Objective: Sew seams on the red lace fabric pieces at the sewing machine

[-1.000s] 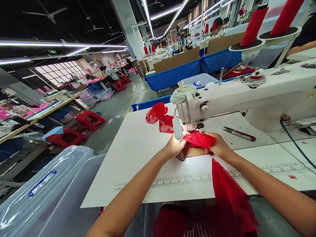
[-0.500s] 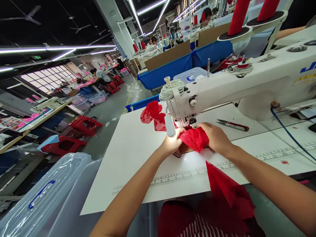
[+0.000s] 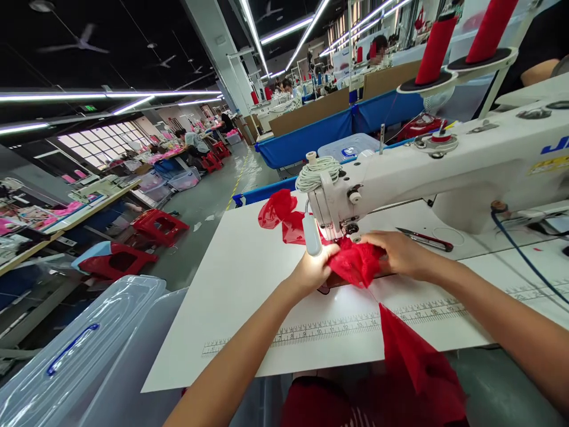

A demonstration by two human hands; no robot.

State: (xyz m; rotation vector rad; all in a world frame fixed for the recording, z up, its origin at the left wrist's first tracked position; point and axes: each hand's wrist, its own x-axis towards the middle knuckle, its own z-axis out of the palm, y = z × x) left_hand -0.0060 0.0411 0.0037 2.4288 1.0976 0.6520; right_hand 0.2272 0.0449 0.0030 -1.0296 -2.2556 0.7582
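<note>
Red fabric (image 3: 355, 264) lies bunched under the needle area of a white sewing machine (image 3: 400, 172). My left hand (image 3: 313, 268) pinches its left edge, just below the machine's small lit lamp (image 3: 312, 234). On the right side, my right hand (image 3: 400, 252) grips the fabric with bent fingers. More red cloth (image 3: 287, 216) lies on the table behind the needle. A thin thread runs from the bunched fabric to a dark red piece (image 3: 413, 350) hanging over the table's front edge towards my lap. The needle tip is hidden by cloth.
Thread snips (image 3: 427, 240) lie right of my right hand on the white table (image 3: 231, 296), which has a printed ruler along its front. Red thread cones (image 3: 438, 50) stand behind the machine. A lidded clear plastic bin (image 3: 84, 338) is at the left; red stools (image 3: 160, 227) stand beyond.
The view has shifted slightly, so most things appear lower and farther right. My right hand has slid a little rightward along the fabric, its fingers looser and more spread out.
</note>
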